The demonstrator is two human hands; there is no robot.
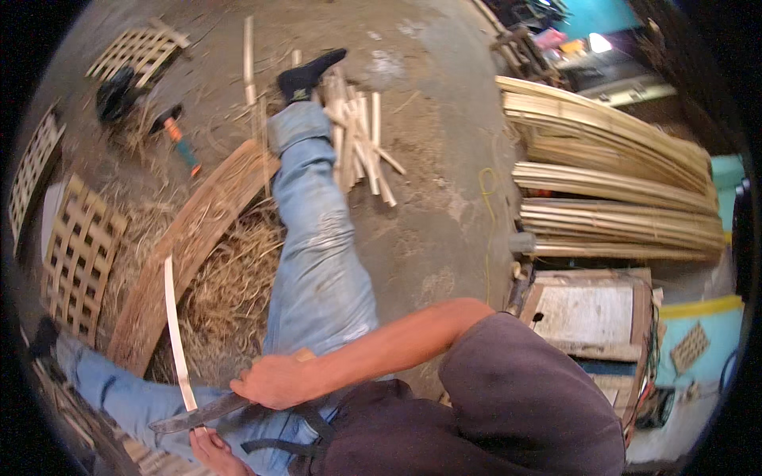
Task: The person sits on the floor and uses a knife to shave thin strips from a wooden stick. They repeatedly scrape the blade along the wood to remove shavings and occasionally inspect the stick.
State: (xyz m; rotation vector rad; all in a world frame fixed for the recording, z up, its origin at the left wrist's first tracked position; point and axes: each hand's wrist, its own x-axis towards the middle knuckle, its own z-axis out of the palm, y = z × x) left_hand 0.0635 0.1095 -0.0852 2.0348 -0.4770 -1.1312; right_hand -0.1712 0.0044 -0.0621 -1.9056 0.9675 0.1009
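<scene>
Pale strip (175, 333) runs lengthwise away from our left hand (213, 452), fingers pinching its near end, crossed by the knife (213, 411) our right hand (274, 381) grips.

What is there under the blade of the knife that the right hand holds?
Around the knife blade, the pale strip, blue jeans and left hand are visible. Whatever lies directly beneath it is covered.

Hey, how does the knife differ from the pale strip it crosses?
The knife has a dark blade; the strip is pale. The knife lies crosswise; the strip points forward. The right hand grips the knife; the left hand holds the strip's near end. Both are long and narrow.
</scene>
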